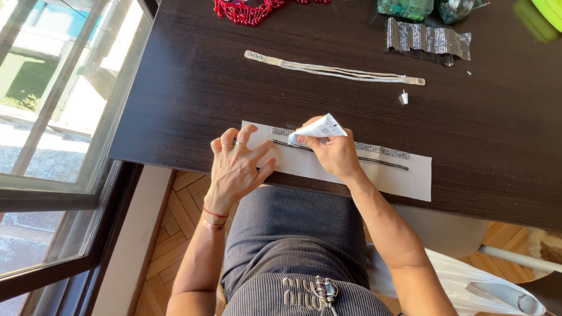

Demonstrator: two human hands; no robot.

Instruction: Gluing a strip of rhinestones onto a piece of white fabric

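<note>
White glue tube (pixel 319 127), tilted w/ nozzle down-left, sits over a pale fabric strip (pixel 404 178) lying flat along dark table's near edge, w/ silver rhinestone strip (pixel 380 150) & black bead strand (pixel 383 163) on it.

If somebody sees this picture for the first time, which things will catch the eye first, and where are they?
First, the two hands at the near table edge: the right hand holds a small white tube over a white strip bearing rhinestone trims, while the left hand presses the strip's left end. Next, the red beaded piece at the far edge, and the long silver band in the middle.
</note>
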